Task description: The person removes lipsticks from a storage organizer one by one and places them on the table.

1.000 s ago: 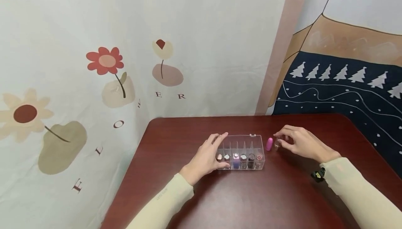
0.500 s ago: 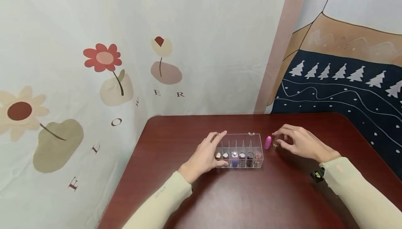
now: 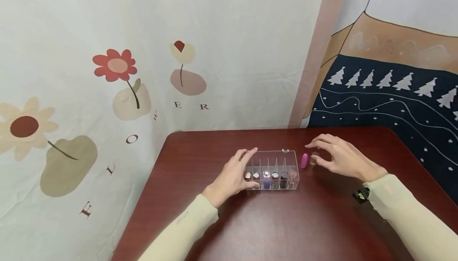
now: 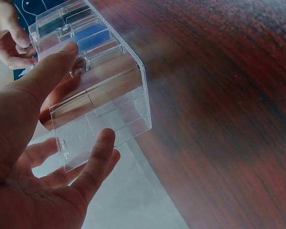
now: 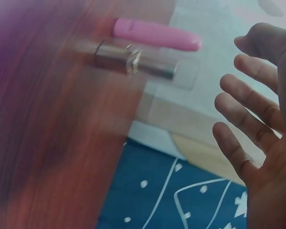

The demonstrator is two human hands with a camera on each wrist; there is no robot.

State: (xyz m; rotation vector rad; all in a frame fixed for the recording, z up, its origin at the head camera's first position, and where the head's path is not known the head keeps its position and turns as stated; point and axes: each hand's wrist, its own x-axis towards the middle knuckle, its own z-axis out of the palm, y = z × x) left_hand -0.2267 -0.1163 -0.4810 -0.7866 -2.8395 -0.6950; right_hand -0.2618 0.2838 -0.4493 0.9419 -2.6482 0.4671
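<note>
The clear box (image 3: 290, 159) stands on the table (image 3: 272, 221), toward its far edge, and thin walls split it into compartments. Six small containers line its front row, among them a copper tube (image 4: 97, 90) at the left end, a blue-purple bottle (image 3: 266, 180) near the middle and a dark pot (image 3: 284, 182) further right; the exact kind of the others is too small to tell. The left hand (image 3: 229, 177) holds the box by its left end, thumb along the front, other fingers toward the back. Just right of the box a pink tube (image 3: 304, 160) stands upright, with a clear tube (image 5: 133, 62), metallic inside, upright close beside it. The right hand (image 3: 341, 155) is near the clear tube, its fingers wide and apart from it. Beyond the table hang printed cloths (image 3: 243, 54).
</note>
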